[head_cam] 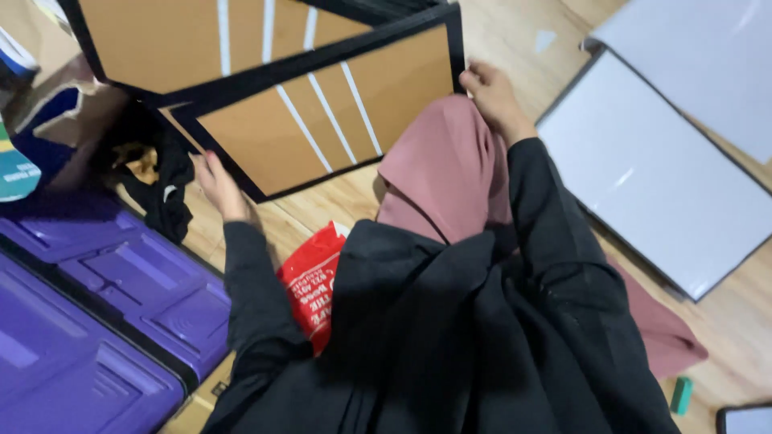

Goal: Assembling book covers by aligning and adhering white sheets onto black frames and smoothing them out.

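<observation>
Nearest the camera, a red plastic packet [310, 285] with white print lies on the wooden floor [515, 40] beside the person's knee, which is covered in dusty-pink cloth, and the purple ribbed lids of storage bins [104, 321] fill the floor's lower left corner. Both black-sleeved arms reach forward to a brown board [322, 120] with a black border and three thin white stripes, held tilted just above the floor. The left hand [217, 185] holds the board's lower left corner, fingers curled around the edge; the right hand [494, 96] holds its right edge near the top corner, fingers closed around the black border. The work looks to be at the lifting or turning stage, and any further handling would call for both grips to stay matched so the wide panel does not twist. Behind it a second brown board [161, 40] of the same make overlaps it. Black cloth [165, 189] is bunched at the left. To the right, two white panels [651, 169] with dark frames lie flat; a small green object [681, 395] sits near the floor's lower right edge.
</observation>
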